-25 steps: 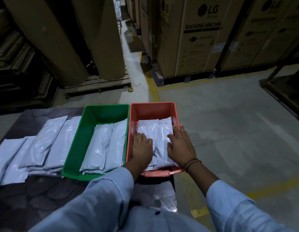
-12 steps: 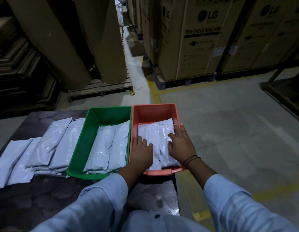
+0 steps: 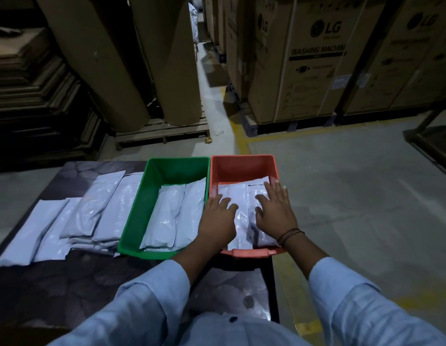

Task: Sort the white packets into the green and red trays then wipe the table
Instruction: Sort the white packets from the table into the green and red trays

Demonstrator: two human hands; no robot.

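Left hand point(image 3: 218, 219), right hand point(image 3: 275, 212) flat, fingers straight, pressing white packets point(image 3: 241, 203) in red tray point(image 3: 241, 168).

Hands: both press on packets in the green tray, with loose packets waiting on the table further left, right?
No. The head view shows the left hand and right hand pressing on packets in the red tray, not the green tray. Loose packets do wait on the table further left.

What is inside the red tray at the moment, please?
White packets lie in the red tray, the left hand and right hand resting flat on them. Anything beneath the packets or hands is hidden.
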